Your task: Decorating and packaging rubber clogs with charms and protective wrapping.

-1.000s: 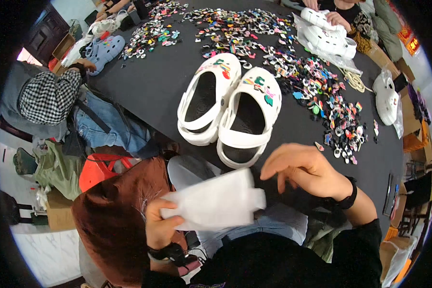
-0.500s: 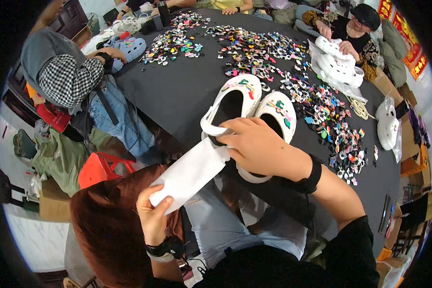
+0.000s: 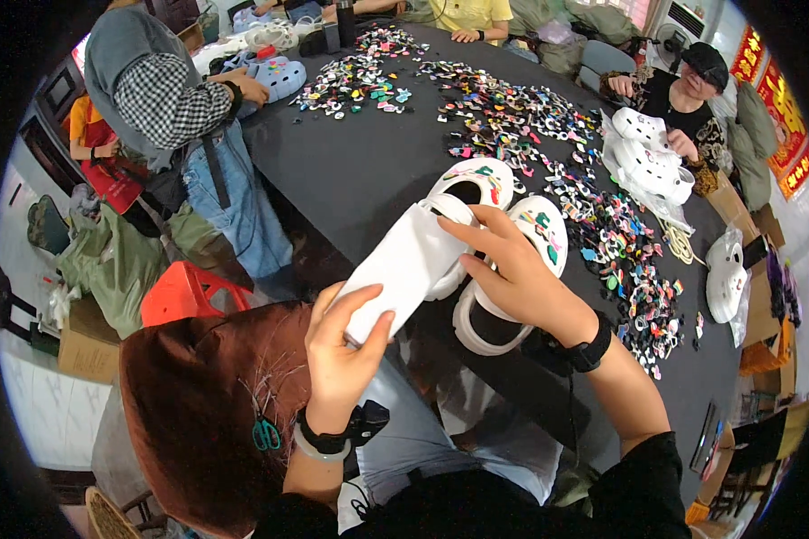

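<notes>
My left hand (image 3: pixel 346 346) is closed around the lower end of a flat white packet or folded sheet (image 3: pixel 403 269); its exact kind is not plain. At the upper right edge of this white piece is my right hand (image 3: pixel 526 278), fingers apart, with a fingertip against it. The white piece covers part of a white clog (image 3: pixel 485 178) with colourful charms on its toe. Beside that, a matching white clog (image 3: pixel 539 235) with charms rests at the table's edge, its heel strap toward me and partly under my right hand.
Piles of small colourful shoe charms (image 3: pixel 521 112) spread over the black table (image 3: pixel 333 171). White clogs (image 3: pixel 652 166) in plastic lie before a person at the far right. A blue clog (image 3: pixel 279 79) is near another person at left. Teal-handled scissors (image 3: pixel 266 435) rest on brown cloth (image 3: pixel 189 395).
The white piece has risen to the right and now overlaps the left clog. My right hand has come off that clog's strap. My left hand has followed upward; the scissors have come into view.
</notes>
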Tool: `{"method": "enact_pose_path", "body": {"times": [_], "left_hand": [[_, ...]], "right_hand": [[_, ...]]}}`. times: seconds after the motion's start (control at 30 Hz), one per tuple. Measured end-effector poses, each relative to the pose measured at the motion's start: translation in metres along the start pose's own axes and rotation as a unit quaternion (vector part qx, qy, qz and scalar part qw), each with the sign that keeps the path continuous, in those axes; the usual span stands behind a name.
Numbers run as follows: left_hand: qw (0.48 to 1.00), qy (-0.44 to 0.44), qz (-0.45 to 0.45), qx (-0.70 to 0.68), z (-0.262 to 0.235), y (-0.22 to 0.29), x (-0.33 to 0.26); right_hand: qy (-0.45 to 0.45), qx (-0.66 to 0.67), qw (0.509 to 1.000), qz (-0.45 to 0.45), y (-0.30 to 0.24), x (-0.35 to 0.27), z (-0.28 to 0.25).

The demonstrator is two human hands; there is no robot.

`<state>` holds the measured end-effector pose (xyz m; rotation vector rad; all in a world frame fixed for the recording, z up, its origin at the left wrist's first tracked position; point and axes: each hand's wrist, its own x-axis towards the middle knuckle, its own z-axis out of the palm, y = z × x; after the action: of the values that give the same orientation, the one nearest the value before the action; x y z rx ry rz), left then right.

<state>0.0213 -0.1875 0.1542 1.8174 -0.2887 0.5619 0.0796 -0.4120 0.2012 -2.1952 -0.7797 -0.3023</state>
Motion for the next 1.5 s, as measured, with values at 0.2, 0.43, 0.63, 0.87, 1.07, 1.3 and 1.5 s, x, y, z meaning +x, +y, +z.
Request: {"method": "enact_pose_path", "body": {"times": [0.2,0.43,0.63,0.87,1.07,1.3,1.5], "left_hand": [[0.961,-0.060,-0.149,-0.223,0.002,0.001,-0.006],[0.950,0.026,-0.204,-0.234,0.008,-0.044,0.005],[0.950,0.022,-0.212,-0.228,0.006,-0.042,0.009],[0.984,0.007,-0.116,-0.137,0.010,-0.026,0.005],[0.997,-0.036,-0.047,-0.041,0.025,-0.008,0.011],[0.985,-0.098,0.031,0.142,0.034,-0.002,0.044],[0.975,-0.114,0.083,0.173,0.055,-0.011,0.062]], "right_hand": [[-0.015,-0.007,1.000,-0.006,0.004,-0.004,0.000],[-0.010,-0.020,1.000,-0.014,0.003,-0.005,0.001],[0.033,-0.170,0.984,-0.040,-0.022,-0.010,0.001],[-0.025,-0.287,0.954,-0.077,-0.015,-0.015,0.022],[-0.098,-0.317,0.943,0.018,-0.023,-0.006,0.022],[-0.098,-0.412,0.906,0.015,-0.030,-0.008,0.019],[-0.136,-0.354,0.924,0.044,-0.034,0.000,0.018]]}}
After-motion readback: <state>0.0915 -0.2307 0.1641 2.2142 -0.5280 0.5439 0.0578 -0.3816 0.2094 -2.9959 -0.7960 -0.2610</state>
